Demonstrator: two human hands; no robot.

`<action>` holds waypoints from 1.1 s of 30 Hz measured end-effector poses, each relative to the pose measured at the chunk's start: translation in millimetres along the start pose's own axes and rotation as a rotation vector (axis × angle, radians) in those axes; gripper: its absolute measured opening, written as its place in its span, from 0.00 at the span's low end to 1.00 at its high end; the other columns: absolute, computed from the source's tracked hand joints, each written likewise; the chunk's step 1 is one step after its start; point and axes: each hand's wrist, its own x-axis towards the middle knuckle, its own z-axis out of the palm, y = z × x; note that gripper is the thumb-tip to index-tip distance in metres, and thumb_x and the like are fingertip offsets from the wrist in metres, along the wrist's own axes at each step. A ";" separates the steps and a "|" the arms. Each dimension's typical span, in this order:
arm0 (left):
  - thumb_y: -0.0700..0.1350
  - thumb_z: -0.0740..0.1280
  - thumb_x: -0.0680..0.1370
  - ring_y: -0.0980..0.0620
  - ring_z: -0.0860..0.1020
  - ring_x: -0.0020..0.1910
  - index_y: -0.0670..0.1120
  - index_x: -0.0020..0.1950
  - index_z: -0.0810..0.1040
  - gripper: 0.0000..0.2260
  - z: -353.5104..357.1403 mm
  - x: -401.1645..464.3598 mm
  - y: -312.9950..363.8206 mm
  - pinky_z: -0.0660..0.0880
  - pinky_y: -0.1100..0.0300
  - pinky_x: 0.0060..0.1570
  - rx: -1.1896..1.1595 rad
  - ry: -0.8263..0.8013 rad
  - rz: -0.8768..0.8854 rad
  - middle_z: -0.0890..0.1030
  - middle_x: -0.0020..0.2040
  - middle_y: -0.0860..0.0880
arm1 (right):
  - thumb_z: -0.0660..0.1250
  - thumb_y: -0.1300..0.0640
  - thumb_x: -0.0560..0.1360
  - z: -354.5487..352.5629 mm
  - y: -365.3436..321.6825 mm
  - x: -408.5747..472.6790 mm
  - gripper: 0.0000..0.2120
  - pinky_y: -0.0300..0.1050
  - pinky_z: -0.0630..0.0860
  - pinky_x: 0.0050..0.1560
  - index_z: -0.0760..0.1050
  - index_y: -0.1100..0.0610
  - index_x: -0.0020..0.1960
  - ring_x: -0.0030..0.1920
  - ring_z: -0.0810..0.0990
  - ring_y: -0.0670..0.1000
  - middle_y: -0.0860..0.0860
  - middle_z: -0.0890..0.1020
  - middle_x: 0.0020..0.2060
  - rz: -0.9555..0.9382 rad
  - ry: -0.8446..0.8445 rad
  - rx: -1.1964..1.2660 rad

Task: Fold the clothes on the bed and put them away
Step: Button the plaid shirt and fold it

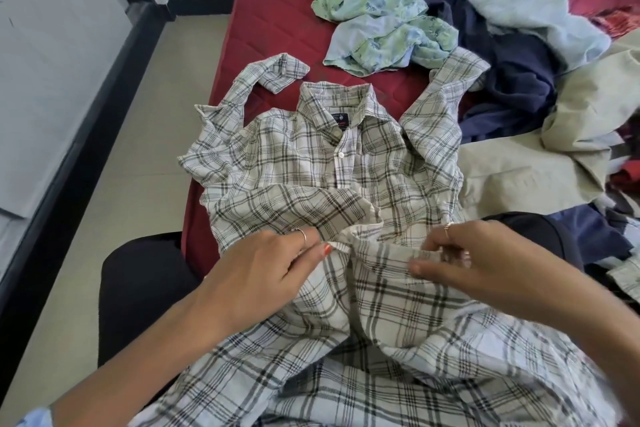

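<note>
A white shirt with grey and black checks (311,156) lies front up on the red bed (277,10), collar away from me, sleeves spread to both sides. Its lower half hangs over the bed edge onto my lap. My left hand (263,270) pinches the left edge of the open front near the middle. My right hand (464,260) pinches the right front edge, fingers curled on the cloth. Both hands sit close together above my knees.
Behind the shirt lies a crumpled light green and blue garment (381,17). To the right is a heap: a navy piece (502,80), a pale blue one (519,0), a beige one (554,149). A beige floor (138,149) and white wall with black skirting are at left.
</note>
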 end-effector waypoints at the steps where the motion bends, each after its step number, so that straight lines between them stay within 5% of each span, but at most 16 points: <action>1: 0.56 0.54 0.81 0.53 0.68 0.21 0.55 0.39 0.71 0.14 -3.5 1.0 1.3 0.67 0.63 0.22 0.038 0.016 0.005 0.65 0.22 0.54 | 0.63 0.35 0.70 -8.0 1.4 -3.1 0.16 0.40 0.76 0.37 0.76 0.47 0.39 0.32 0.79 0.46 0.48 0.80 0.32 0.011 -0.039 -0.068; 4: 0.55 0.54 0.80 0.55 0.70 0.20 0.50 0.42 0.75 0.15 -21.3 13.0 7.3 0.68 0.63 0.21 0.085 0.044 0.017 0.65 0.20 0.53 | 0.60 0.30 0.66 -37.1 -1.2 -4.6 0.19 0.41 0.78 0.42 0.75 0.46 0.38 0.40 0.80 0.43 0.43 0.80 0.38 -0.023 -0.052 -0.177; 8: 0.53 0.57 0.82 0.55 0.68 0.20 0.47 0.37 0.73 0.17 -74.6 53.7 17.5 0.62 0.68 0.20 0.185 0.241 0.071 0.64 0.21 0.55 | 0.69 0.44 0.69 -92.8 -14.5 18.4 0.15 0.59 0.78 0.45 0.78 0.56 0.38 0.39 0.81 0.53 0.54 0.82 0.37 -0.133 0.309 -0.062; 12: 0.53 0.59 0.81 0.54 0.71 0.25 0.47 0.45 0.81 0.15 -134.0 89.0 32.9 0.71 0.55 0.29 0.430 0.475 0.039 0.73 0.26 0.49 | 0.72 0.49 0.70 -145.0 -47.3 35.1 0.19 0.44 0.66 0.32 0.72 0.64 0.36 0.28 0.67 0.50 0.54 0.72 0.28 -0.210 0.596 -0.064; 16: 0.56 0.57 0.80 0.50 0.74 0.28 0.46 0.44 0.79 0.17 -139.4 95.6 32.2 0.73 0.54 0.32 0.500 0.543 -0.071 0.75 0.29 0.48 | 0.70 0.48 0.72 -144.5 -64.9 40.2 0.18 0.37 0.61 0.26 0.69 0.57 0.32 0.25 0.65 0.46 0.50 0.68 0.24 -0.205 0.744 -0.201; 19: 0.58 0.57 0.80 0.53 0.73 0.27 0.52 0.42 0.71 0.13 -91.8 84.1 24.9 0.67 0.57 0.28 0.154 0.394 -0.230 0.73 0.29 0.52 | 0.68 0.47 0.75 -103.7 -54.9 46.7 0.16 0.39 0.60 0.24 0.72 0.57 0.35 0.23 0.65 0.45 0.50 0.70 0.24 -0.148 0.562 -0.146; 23: 0.60 0.53 0.81 0.63 0.69 0.31 0.60 0.48 0.62 0.06 -24.8 61.9 28.0 0.65 0.69 0.30 -0.334 0.166 -0.479 0.66 0.35 0.59 | 0.66 0.48 0.77 -27.3 -37.6 51.1 0.13 0.35 0.67 0.29 0.76 0.57 0.42 0.25 0.69 0.42 0.48 0.74 0.28 -0.029 0.246 0.324; 26: 0.63 0.54 0.79 0.61 0.73 0.55 0.55 0.68 0.66 0.22 3.7 53.8 33.7 0.69 0.64 0.55 -0.642 0.127 -0.609 0.74 0.60 0.58 | 0.66 0.50 0.78 18.6 -26.2 50.9 0.14 0.48 0.67 0.37 0.72 0.58 0.38 0.31 0.68 0.47 0.49 0.70 0.29 -0.007 0.232 0.580; 28: 0.69 0.57 0.73 0.55 0.67 0.68 0.53 0.74 0.62 0.34 15.5 50.5 34.2 0.62 0.54 0.69 -0.869 0.148 -0.710 0.66 0.73 0.53 | 0.66 0.54 0.78 37.1 -24.4 49.5 0.13 0.48 0.65 0.39 0.70 0.62 0.40 0.34 0.67 0.48 0.51 0.68 0.31 0.007 0.251 0.705; 30: 0.75 0.62 0.65 0.52 0.69 0.70 0.55 0.71 0.67 0.40 21.8 47.4 35.0 0.64 0.46 0.71 -1.020 0.169 -0.674 0.70 0.72 0.52 | 0.67 0.56 0.78 45.4 -26.0 48.4 0.07 0.52 0.70 0.44 0.73 0.61 0.48 0.38 0.72 0.51 0.59 0.75 0.34 -0.002 0.280 0.870; 33: 0.70 0.67 0.68 0.54 0.80 0.54 0.52 0.63 0.76 0.31 21.9 45.6 31.5 0.74 0.50 0.59 -1.223 0.204 -0.595 0.83 0.55 0.51 | 0.67 0.59 0.78 42.5 -27.7 47.8 0.10 0.56 0.75 0.46 0.72 0.52 0.57 0.39 0.78 0.61 0.66 0.81 0.42 0.029 0.308 1.104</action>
